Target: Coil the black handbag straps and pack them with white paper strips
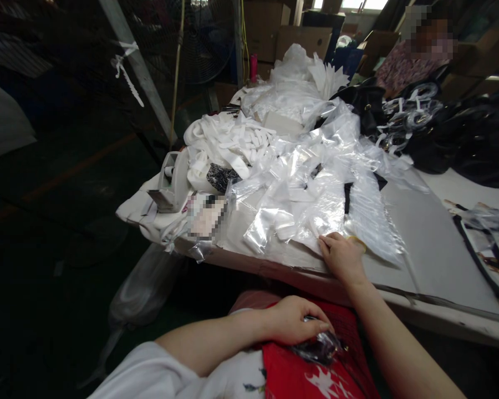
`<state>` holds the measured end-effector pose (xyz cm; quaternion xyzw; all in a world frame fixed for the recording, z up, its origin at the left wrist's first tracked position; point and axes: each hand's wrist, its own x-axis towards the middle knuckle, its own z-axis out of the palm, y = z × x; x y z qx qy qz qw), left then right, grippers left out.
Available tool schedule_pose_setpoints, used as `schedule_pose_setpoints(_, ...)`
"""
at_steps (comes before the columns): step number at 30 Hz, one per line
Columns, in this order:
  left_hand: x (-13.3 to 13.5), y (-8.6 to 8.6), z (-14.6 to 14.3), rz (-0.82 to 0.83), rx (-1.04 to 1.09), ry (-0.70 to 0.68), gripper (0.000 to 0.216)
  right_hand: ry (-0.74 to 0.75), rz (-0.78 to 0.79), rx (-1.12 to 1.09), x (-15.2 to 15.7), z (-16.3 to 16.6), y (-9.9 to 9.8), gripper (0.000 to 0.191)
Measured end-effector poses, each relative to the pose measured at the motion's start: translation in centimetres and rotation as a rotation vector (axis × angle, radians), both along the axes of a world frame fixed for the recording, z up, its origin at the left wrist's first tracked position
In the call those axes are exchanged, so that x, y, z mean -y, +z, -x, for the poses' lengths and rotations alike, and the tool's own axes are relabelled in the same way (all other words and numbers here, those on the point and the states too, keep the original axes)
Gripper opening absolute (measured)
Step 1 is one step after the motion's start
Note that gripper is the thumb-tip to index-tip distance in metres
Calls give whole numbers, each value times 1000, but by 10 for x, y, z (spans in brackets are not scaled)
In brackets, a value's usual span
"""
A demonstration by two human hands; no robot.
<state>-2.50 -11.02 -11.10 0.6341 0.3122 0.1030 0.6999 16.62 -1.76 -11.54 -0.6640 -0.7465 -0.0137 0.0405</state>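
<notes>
My left hand (pixel 293 320) rests on my lap, fingers curled round a small dark item in clear plastic (pixel 318 348) that lies on red cloth (pixel 311 377). My right hand (pixel 343 256) lies on the table's near edge, fingertips pinching the corner of a clear plastic bag (pixel 299 235) at the bottom of a heap of clear bags (pixel 316 177). Something yellow shows just behind that hand; I cannot make out what it is.
A grey tape dispenser (pixel 169 185) stands at the table's left corner beside white straps (pixel 228 144). Black bags and white-wrapped hardware (pixel 419 111) lie far right, black straps (pixel 482 255) near right. Another person (pixel 411 61) sits beyond the table. Cardboard boxes (pixel 303 39) stand behind.
</notes>
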Motion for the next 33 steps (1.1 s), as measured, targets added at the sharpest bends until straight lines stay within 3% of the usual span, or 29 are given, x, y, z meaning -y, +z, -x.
schedule_pose_setpoints(11,-1,3,-1,10,8,2,32,-29,10,-12,0,1,0,30)
schedule_pose_setpoints(22,-1,3,-1,-14,19,2,29,-212,44,-65,-15,13,2,23)
schedule_pose_setpoints(27,1,1,2,-11,28,15,31,-320,-26,-307,-21,-1,-1,17)
schedule_pose_setpoints(33,1,-2,3,-7,-1,34,31,-468,-305,-853,-22,-22,-2,28)
